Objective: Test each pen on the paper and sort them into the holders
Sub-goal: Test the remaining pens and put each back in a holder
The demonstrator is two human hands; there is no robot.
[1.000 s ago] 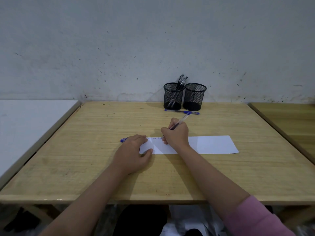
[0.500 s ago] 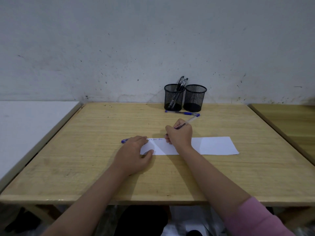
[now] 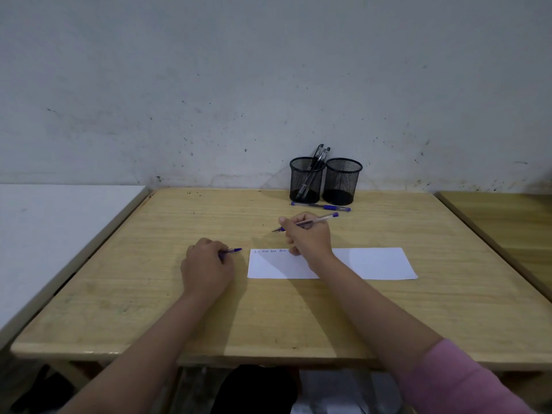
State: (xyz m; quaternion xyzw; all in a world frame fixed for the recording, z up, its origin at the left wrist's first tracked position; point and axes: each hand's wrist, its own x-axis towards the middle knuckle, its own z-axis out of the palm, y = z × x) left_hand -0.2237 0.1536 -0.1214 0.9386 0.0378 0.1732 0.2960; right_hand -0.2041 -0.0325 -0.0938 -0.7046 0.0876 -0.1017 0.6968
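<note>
Most of a blue pen (image 3: 234, 250) hidden under the left hand (image 3: 207, 268), scribbles on the paper (image 3: 373, 264) too small to read, right sleeve (image 3: 466, 380) cut off by the near edge

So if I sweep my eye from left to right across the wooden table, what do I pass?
Left hand gripping a blue pen → paper with the right hand holding a clear pen → left mesh holder with pens → right mesh holder.
</note>
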